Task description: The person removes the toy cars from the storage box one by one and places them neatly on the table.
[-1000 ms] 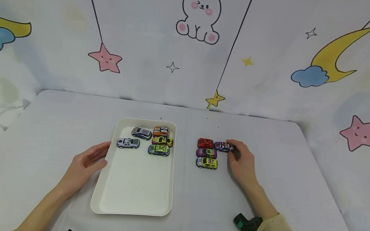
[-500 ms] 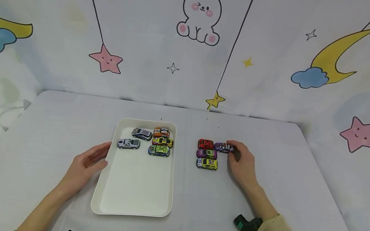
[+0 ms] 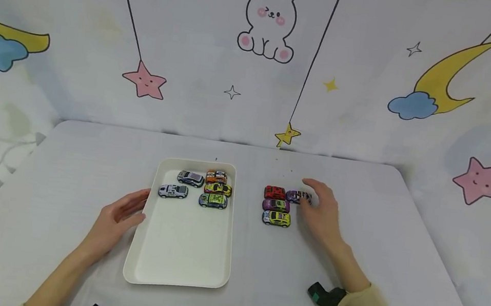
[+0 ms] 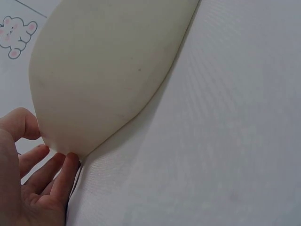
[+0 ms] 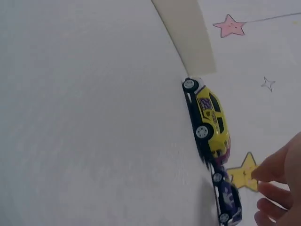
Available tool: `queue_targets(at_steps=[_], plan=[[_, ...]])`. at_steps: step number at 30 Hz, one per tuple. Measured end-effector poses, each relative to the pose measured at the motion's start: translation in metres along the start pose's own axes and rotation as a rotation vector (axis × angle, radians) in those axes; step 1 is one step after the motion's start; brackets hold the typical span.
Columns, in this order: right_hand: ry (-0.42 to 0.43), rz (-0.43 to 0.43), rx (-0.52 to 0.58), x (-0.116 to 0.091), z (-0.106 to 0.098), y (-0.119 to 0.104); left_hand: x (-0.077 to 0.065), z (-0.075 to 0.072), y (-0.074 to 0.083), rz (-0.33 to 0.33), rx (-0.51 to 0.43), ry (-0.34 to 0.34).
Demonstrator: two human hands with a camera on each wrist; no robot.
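My left hand (image 3: 113, 221) rests its fingertips against the left wall of a white tray (image 3: 181, 248); the left wrist view shows the thumb and fingers touching the tray's side. To the right of the tray, my right hand (image 3: 323, 217) hovers beside a purple toy car (image 3: 296, 196). In the right wrist view its fingers (image 5: 275, 162) are apart from that car, holding nothing. A red toy car (image 3: 274, 192), a magenta one (image 3: 276, 205) and a yellow one (image 3: 276, 218) form a column just left of the purple car.
Inside the tray's far end are an orange toy car (image 3: 216, 176), a yellow one (image 3: 218, 188) and a green one (image 3: 213, 200) along the right. A dark silver car (image 3: 190, 179) and a pale silver car (image 3: 173, 191) lie left of them. A patterned cloth backdrop (image 3: 192, 63) rises behind.
My right hand has let go of the purple car, its index finger lifting off. The cars stay in place, and my left hand has stayed at the tray. The head view has shifted slightly.
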State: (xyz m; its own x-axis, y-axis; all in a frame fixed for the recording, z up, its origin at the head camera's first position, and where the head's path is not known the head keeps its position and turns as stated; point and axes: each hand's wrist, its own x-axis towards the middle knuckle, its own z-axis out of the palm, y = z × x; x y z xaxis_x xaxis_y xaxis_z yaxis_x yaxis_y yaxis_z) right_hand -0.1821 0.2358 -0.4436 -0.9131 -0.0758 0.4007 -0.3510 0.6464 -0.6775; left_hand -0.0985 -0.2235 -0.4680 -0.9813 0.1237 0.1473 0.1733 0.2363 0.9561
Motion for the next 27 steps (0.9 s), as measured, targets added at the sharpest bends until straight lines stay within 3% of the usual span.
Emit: queue_targets(at_steps=[5, 8, 15, 21, 27], plan=[[-0.059, -0.084, 0.045, 0.004, 0.015, -0.033, -0.001, 0.000, -0.003, -0.006, -0.005, -0.006], [-0.135, -0.157, 0.041, 0.006, 0.027, -0.054, -0.001, 0.001, -0.003, -0.002, -0.005, -0.008], [-0.299, -0.240, 0.000, 0.004, 0.062, -0.094, 0.000, 0.001, -0.001, -0.003, 0.004, -0.004], [-0.374, -0.320, -0.045, 0.002, 0.090, -0.109, 0.000, 0.000, -0.002, 0.000, -0.002, -0.005], [-0.430, -0.344, -0.101, 0.003, 0.104, -0.108, 0.000, 0.000, -0.002, 0.005, -0.004, -0.009]])
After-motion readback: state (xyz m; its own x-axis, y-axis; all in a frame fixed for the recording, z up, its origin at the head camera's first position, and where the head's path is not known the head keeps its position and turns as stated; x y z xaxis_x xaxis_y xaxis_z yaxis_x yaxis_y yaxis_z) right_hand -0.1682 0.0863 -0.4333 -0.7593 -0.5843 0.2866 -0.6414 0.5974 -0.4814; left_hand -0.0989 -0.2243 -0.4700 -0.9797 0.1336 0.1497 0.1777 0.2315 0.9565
